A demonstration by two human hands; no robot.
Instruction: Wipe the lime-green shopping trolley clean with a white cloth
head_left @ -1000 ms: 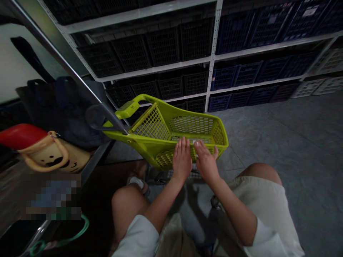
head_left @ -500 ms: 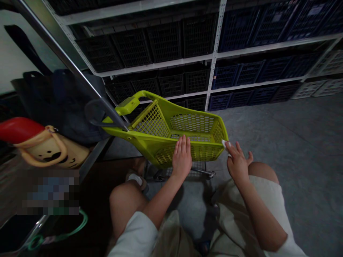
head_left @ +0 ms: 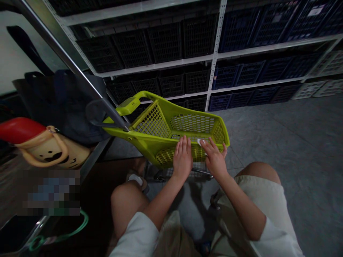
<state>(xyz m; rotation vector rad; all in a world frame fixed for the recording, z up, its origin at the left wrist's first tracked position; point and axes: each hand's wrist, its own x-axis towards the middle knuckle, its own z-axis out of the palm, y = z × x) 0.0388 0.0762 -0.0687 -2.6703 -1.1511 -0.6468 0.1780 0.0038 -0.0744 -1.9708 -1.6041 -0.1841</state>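
Note:
A small lime-green shopping cart (head_left: 150,138) with lattice sides stands in front of my knees, its handle to the left. My left hand (head_left: 182,160) rests on the cart's near rim, fingers stretched out side by side, with nothing visible in it. Just to its right, my right hand (head_left: 215,160) presses a small white wipe (head_left: 200,142) against the same rim with its fingertips. Some of its fingers are spread, and much of the wipe is hidden under them.
Shelving (head_left: 213,71) with dark crates (head_left: 165,40) stands behind the cart. At left are a metal pole (head_left: 72,67), a dark bag (head_left: 72,103), a cartoon-faced pouch (head_left: 63,150) with a red top and a green cord (head_left: 83,223). Grey floor (head_left: 268,139) lies to the right.
My right hand has slid left along the near rim with the wipe, from the cart's front corner towards my left hand. The left hand has stayed in place on the rim.

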